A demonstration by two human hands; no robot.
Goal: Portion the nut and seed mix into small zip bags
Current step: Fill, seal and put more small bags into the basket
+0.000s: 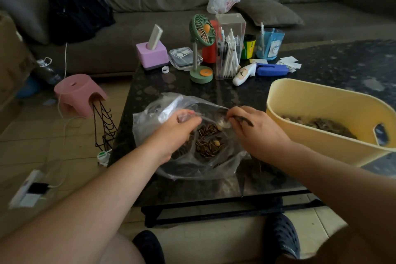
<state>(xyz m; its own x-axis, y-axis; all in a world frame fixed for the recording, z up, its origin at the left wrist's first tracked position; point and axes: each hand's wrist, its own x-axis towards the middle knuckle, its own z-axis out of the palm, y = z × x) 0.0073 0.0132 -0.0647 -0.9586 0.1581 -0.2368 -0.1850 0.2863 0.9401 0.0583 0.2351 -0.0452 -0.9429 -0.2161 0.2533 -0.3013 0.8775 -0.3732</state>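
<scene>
A clear plastic bag [150, 122] lies on the dark table [150, 85] in front of me, with striped seeds and a few pale nuts [209, 142] inside. My left hand [177, 133] pinches the bag's upper edge and holds it up. My right hand [255, 133] grips a metal spoon [222, 118] whose bowl sits at the bag's mouth, just above the seeds. To the right stands a yellow tub [317, 100] with more nut and seed mix [321, 124] at its bottom.
Behind the bag stand a green desk fan [201, 49], a clear pen box [230, 47], a pink tissue holder [152, 53], a blue cup [270, 44] and a blue stapler [272, 69]. A pink stool [79, 94] and wire rack [105, 126] stand left of the table.
</scene>
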